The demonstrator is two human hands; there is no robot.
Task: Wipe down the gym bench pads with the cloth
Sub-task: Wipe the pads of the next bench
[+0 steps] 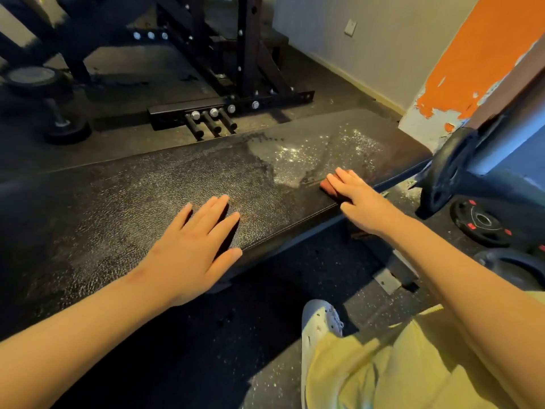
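Left hand (194, 246): is lying flat on the bench pad (132, 208), fingers straight and a little spread, gripping nothing; the thumb is hanging over the pad's near edge.
Right hand (358, 199): is pressing on the cloth (326, 186) with straight fingers laid flat over it, not curled round it.
Cloth: reddish-brown and bunched small, it is sitting under the right fingers at the pad's near stitched edge, towards the right end; only its left part is showing.
Bench pad: black and grained, it is stretching from the lower left to the upper right of the head view.
Wet patch (295, 159): is glistening on the pad just beyond the cloth.
Rack frame (250, 54): is standing on the dark floor behind the bench.
Dumbbell (47, 95): is lying on the floor at far left.
Weight plates (480, 222): are lying flat on the floor to the right of the bench.
Shoe (318, 320): white, it is resting on the floor below the bench, next to a yellow trouser leg (398, 364).
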